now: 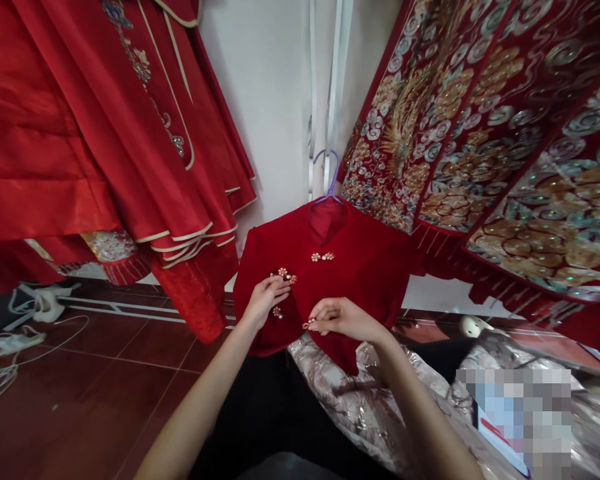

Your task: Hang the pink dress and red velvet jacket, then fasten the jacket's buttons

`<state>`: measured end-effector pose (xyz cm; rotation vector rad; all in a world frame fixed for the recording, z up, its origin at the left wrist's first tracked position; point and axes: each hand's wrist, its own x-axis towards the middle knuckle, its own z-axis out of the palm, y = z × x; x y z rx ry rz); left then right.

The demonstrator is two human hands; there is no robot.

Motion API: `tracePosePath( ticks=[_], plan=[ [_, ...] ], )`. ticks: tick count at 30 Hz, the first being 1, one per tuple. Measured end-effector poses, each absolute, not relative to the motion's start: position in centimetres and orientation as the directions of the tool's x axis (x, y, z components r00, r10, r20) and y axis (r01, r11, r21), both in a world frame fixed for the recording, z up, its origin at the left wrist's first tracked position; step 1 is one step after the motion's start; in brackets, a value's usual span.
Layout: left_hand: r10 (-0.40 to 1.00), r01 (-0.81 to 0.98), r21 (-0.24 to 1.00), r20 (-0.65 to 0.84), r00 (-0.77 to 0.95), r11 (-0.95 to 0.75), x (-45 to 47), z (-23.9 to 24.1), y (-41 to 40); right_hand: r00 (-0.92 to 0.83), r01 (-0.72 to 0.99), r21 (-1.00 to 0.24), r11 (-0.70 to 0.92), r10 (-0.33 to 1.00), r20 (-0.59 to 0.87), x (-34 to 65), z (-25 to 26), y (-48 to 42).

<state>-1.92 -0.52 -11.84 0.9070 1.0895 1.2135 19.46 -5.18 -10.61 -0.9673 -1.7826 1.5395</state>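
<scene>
A small dark red jacket (365, 267) hangs in front of me on a purple hanger (330, 175). Pearl and gold frog buttons (323, 257) run down its front. My left hand (266, 299) pinches the jacket's front edge beside one pearl button (285, 275). My right hand (341, 317) is closed on a lower button (309, 325), fingers curled around it. The two hands are close together at the jacket's middle.
Red satin robes (105, 133) with cream trim hang at the left. Heavily embroidered red and gold garments (505, 133) hang at the right. Silvery brocade fabric (375, 400) lies below. White cables (15, 340) trail on the reddish tile floor (95, 387).
</scene>
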Motion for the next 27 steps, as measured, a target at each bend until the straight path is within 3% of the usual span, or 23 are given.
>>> tracePosePath(
  ticks=[5,9,22,27],
  plan=[
    [0.959,-0.462,0.84,-0.254,0.129,0.285,-1.3,-11.7,-0.8,-0.598,0.134,-0.987,0.088,0.801,-0.01,20.5,-9.9,-5.4],
    [0.948,-0.498,0.809,-0.303,0.103,0.313,-0.9,-11.7,-0.8,-0.606,0.122,-0.989,0.082,0.796,-0.009,20.7,-9.9,-5.3],
    [0.974,-0.311,0.928,-0.224,-0.03,0.203,-0.2,-11.9,-0.2,-0.63,0.124,-0.99,0.07,0.776,-0.024,19.7,-10.9,-5.2],
    [0.967,-0.114,0.973,-0.176,0.183,0.198,0.6,-9.8,-0.6,-0.698,0.201,-0.976,0.081,0.711,-0.085,20.8,-9.8,-5.8]
  ],
)
